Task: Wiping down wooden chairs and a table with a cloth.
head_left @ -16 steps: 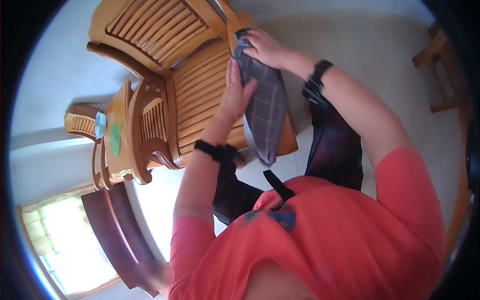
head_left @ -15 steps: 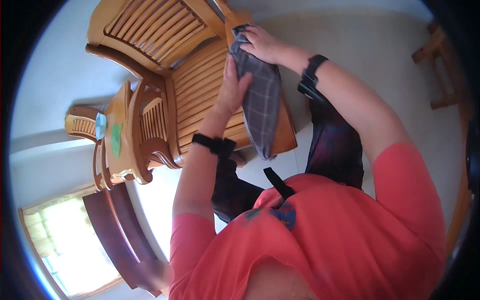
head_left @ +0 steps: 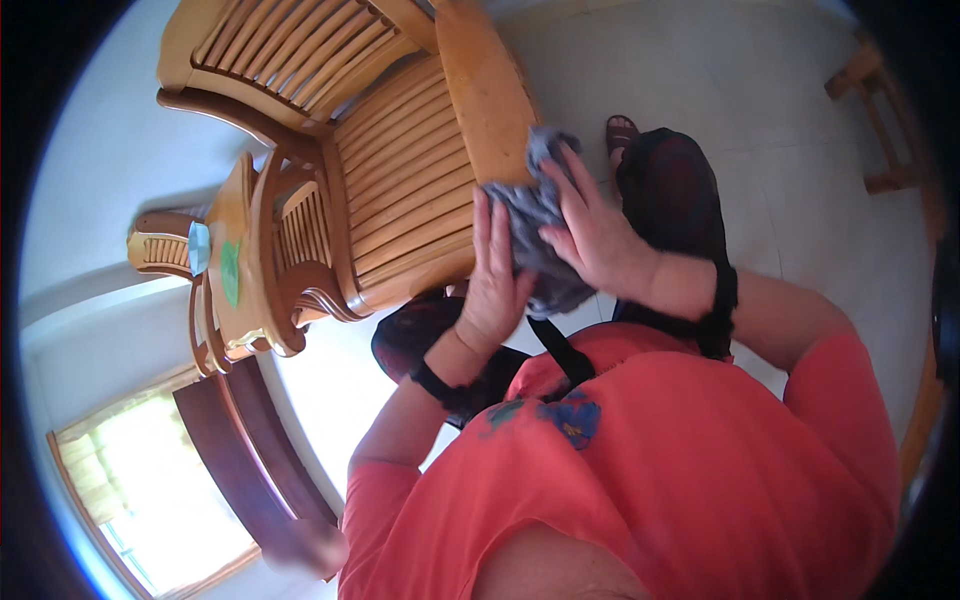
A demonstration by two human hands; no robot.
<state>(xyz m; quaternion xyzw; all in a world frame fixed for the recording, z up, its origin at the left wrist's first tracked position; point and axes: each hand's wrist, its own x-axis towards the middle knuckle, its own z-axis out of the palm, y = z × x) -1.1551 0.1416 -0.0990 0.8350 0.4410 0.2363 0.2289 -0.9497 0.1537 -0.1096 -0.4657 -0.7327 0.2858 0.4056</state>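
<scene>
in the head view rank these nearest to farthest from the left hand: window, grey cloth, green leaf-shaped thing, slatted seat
1. Grey cloth: bunched against the left hand, on its right.
2. Slatted seat: just up and left.
3. Green leaf-shaped thing: further left.
4. Window: far lower left.

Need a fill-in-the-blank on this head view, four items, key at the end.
1. The left hand and right hand both touch a grey ____.
2. The slatted seat is made of ____.
3. The right wrist's band is ____.
4. The bright window lies toward the picture's lower ____.

Missing words: cloth; wood; black; left.
</scene>
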